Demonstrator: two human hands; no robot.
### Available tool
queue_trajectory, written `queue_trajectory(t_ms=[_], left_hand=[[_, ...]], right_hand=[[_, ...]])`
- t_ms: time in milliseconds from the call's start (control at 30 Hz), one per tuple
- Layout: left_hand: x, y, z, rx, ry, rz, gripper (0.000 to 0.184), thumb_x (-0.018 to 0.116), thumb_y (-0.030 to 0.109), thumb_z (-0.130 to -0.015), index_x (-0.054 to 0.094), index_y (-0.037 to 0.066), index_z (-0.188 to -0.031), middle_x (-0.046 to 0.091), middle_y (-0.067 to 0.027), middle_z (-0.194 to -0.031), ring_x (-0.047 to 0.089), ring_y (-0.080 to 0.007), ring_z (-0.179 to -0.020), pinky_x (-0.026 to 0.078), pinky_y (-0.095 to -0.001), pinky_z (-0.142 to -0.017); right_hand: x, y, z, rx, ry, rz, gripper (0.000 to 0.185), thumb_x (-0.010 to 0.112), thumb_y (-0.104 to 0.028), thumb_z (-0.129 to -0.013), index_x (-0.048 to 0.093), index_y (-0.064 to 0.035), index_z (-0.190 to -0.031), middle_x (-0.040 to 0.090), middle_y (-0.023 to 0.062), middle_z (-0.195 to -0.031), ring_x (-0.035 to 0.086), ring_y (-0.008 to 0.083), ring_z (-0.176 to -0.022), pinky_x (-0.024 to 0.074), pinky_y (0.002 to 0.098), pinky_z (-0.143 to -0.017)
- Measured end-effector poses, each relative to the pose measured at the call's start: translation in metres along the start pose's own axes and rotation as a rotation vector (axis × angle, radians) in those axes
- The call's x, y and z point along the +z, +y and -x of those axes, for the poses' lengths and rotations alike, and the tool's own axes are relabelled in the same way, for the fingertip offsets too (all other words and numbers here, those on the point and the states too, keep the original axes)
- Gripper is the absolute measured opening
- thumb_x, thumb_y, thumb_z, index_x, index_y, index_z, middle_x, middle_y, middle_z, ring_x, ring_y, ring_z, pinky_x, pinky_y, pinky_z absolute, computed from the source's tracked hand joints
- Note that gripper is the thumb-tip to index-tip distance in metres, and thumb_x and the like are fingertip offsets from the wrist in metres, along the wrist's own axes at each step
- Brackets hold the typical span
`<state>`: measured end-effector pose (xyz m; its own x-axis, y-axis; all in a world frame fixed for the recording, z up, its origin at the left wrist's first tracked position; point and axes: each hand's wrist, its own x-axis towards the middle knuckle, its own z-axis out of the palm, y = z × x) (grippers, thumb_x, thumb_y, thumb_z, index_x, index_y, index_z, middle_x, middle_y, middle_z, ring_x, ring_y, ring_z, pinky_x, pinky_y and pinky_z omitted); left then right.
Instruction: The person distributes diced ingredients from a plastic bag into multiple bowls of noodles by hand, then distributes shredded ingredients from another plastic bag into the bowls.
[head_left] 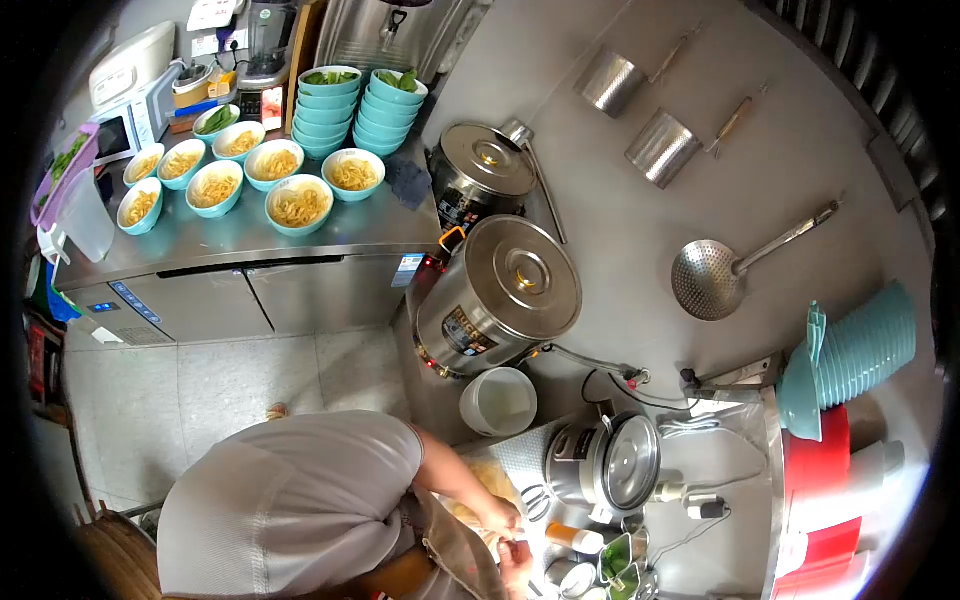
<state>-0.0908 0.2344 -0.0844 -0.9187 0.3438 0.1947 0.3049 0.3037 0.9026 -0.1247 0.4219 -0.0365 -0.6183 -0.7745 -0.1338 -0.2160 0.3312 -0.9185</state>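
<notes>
My left hand [499, 517] and my right hand [516, 562] meet close in front of my apron [465, 555], over the counter at the bottom of the head view. The fingers of both are closed together on something small and pale that I cannot make out. Beneath and beside them is a yellowish flat surface [490, 478], partly hidden by my left forearm. Just right of the hands lies a bottle with an orange-brown body and white cap [575, 537]. A pair of scissors [537, 503] rests above it.
Several turquoise bowls of noodles [300, 205] stand on the steel counter [390, 235]. Stacked bowls [322, 118] hold greens on top. Two lidded steel pots [520, 280], a white bucket [498, 402] and a cooker [605, 465] stand nearby. A skimmer [710, 280] hangs on the wall.
</notes>
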Motion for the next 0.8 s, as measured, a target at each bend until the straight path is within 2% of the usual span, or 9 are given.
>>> queue_trajectory(t_ms=[67,200,300,367,433,467,533,667,800], left_hand=[[-0.005,0.001,0.001,-0.016,0.005,0.061,0.021,0.052,0.022,-0.083,0.066,0.007,-0.079,0.065,-0.0090,-0.076,0.059,-0.0223,-0.068,0.045,-0.0343,-0.062],[-0.006,-0.004,-0.003,-0.347,0.086,0.482,0.015,0.057,0.016,-0.081,0.067,0.005,-0.079,0.067,-0.0054,-0.078,0.059,-0.0133,-0.066,0.047,-0.0290,-0.058],[-0.006,0.008,-0.009,-0.506,0.207,0.388,0.010,0.061,0.007,-0.075,0.068,0.004,-0.080,0.067,-0.0056,-0.078,0.061,-0.0150,-0.068,0.048,-0.0286,-0.061],[0.011,-0.010,-0.014,-0.474,0.207,0.365,0.009,0.058,-0.001,-0.066,0.063,0.005,-0.071,0.065,-0.0031,-0.073,0.057,-0.0164,-0.067,0.046,-0.0311,-0.061],[0.014,-0.013,-0.016,-0.309,0.170,0.154,0.006,0.059,0.002,-0.065,0.056,0.007,-0.065,0.058,-0.0021,-0.066,0.050,-0.0164,-0.061,0.042,-0.0324,-0.056],[0.019,-0.009,-0.013,-0.194,0.297,0.062,0.009,0.058,0.005,-0.067,0.050,0.008,-0.064,0.051,-0.0034,-0.059,0.043,-0.0172,-0.057,0.037,-0.0323,-0.053],[0.014,0.007,-0.006,-0.089,0.256,0.128,0.008,0.058,0.009,-0.071,0.051,0.009,-0.068,0.053,-0.0042,-0.067,0.049,-0.0181,-0.062,0.040,-0.0329,-0.056],[0.006,0.008,-0.007,0.276,0.371,-0.432,0.008,0.058,0.011,-0.072,0.051,0.010,-0.069,0.054,-0.0039,-0.071,0.052,-0.0186,-0.066,0.041,-0.0335,-0.058],[-0.001,0.002,-0.015,0.394,0.392,-0.750,0.008,0.058,0.013,-0.073,0.052,0.010,-0.071,0.055,-0.0035,-0.076,0.054,-0.0192,-0.070,0.043,-0.0342,-0.060]], right_hand=[[-0.009,0.034,0.000,-0.003,-0.049,0.187,0.026,0.059,-0.010,-0.090,0.054,0.0048,-0.110,0.063,0.0050,-0.091,0.057,0.0101,-0.077,0.0464,0.0236,-0.073],[-0.005,0.040,-0.011,0.071,0.008,0.149,0.023,0.059,-0.009,-0.089,0.055,0.0044,-0.108,0.063,0.0046,-0.090,0.057,0.0099,-0.077,0.0462,0.0233,-0.073],[0.001,0.043,-0.012,0.090,0.016,0.098,0.021,0.059,-0.009,-0.089,0.056,0.0040,-0.106,0.063,0.0044,-0.090,0.057,0.0097,-0.077,0.0461,0.0231,-0.073],[0.007,0.040,-0.017,0.091,0.026,0.025,0.020,0.059,-0.008,-0.089,0.056,0.0038,-0.104,0.063,0.0043,-0.089,0.057,0.0096,-0.077,0.0460,0.0229,-0.073],[0.007,0.038,-0.019,0.079,0.071,-0.091,0.018,0.059,-0.008,-0.089,0.057,0.0036,-0.103,0.063,0.0041,-0.089,0.057,0.0094,-0.076,0.0459,0.0228,-0.073],[0.008,0.034,-0.023,0.075,0.087,-0.165,0.018,0.059,-0.008,-0.089,0.057,0.0034,-0.102,0.063,0.0040,-0.089,0.057,0.0094,-0.076,0.0458,0.0227,-0.073],[0.005,0.030,-0.028,0.062,0.133,-0.254,0.017,0.059,-0.008,-0.089,0.057,0.0032,-0.101,0.064,0.0039,-0.088,0.057,0.0092,-0.076,0.0457,0.0225,-0.072],[0.013,0.036,-0.039,0.042,0.191,-0.333,0.014,0.059,-0.007,-0.088,0.058,0.0027,-0.098,0.064,0.0035,-0.088,0.057,0.0090,-0.076,0.0456,0.0222,-0.072],[0.014,0.045,-0.039,0.039,0.219,-0.344,0.012,0.059,-0.007,-0.088,0.059,0.0023,-0.095,0.064,0.0032,-0.087,0.056,0.0088,-0.075,0.0454,0.0219,-0.072]])
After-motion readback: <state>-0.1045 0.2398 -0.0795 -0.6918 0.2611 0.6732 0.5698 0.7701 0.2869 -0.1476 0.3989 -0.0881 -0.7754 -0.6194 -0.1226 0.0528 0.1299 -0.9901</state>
